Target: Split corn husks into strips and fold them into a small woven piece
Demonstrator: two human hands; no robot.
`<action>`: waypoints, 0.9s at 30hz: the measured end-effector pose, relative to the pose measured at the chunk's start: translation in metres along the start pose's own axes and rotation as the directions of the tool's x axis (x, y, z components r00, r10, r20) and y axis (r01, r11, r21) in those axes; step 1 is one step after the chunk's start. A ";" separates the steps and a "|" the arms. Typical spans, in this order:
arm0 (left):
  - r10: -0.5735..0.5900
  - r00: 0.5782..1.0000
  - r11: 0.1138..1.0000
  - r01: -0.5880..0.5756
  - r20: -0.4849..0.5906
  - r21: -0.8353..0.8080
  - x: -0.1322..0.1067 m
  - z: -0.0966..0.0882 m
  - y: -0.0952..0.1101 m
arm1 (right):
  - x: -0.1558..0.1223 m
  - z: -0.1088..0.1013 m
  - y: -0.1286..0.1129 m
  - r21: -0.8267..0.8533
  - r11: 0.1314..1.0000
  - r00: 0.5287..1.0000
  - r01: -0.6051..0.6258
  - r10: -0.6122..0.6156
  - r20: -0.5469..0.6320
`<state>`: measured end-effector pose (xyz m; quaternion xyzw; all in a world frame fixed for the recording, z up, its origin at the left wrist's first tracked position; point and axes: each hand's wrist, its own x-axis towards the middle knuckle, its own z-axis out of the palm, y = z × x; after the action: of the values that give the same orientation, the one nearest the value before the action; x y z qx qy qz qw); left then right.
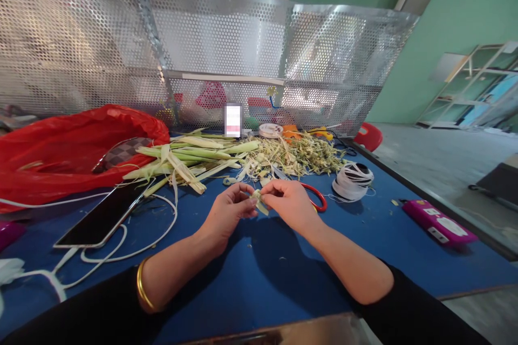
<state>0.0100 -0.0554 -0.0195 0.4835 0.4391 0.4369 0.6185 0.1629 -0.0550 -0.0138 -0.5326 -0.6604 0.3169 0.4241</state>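
Observation:
Both my hands meet over the middle of the blue table (pixel 251 280), pinching one small piece of pale green-yellow plant husk (pixel 262 206) between them. My left hand (pixel 231 210) holds its left side between thumb and fingers. From the right, my right hand (pixel 289 202) grips it with thumb and forefinger. Just past my right hand lie scissors with red handles (pixel 321 200), partly covered by that hand. Beyond my hands are a heap of shredded dry husk bits (pixel 301 155) and a bundle of long green husks (pixel 198 153).
A roll of white string (pixel 353 180) and a purple box (pixel 439 222) lie to the right. On the left are a red plastic bag (pixel 52 140), a dark tablet (pixel 103 215) and a looping white cable (pixel 165 232). A perforated metal screen (pixel 226 32) stands behind.

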 end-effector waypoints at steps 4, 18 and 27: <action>-0.057 0.998 0.996 0.057 0.001 -0.069 0.000 0.000 0.000 | 0.001 0.000 0.001 0.055 0.998 1.000 -0.008 0.008 0.008; 0.049 0.998 0.994 -0.046 -0.027 0.102 0.002 -0.002 -0.001 | 0.003 0.000 0.004 0.069 0.998 0.999 0.001 -0.004 0.038; 0.110 0.994 0.986 -0.109 0.003 0.128 0.002 -0.003 0.001 | 0.005 -0.001 0.004 0.208 0.977 0.998 -0.037 0.026 0.051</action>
<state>0.0077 -0.0526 -0.0195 0.5445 0.4403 0.4422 0.5604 0.1655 -0.0497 -0.0159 -0.4877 -0.6249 0.4040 0.4566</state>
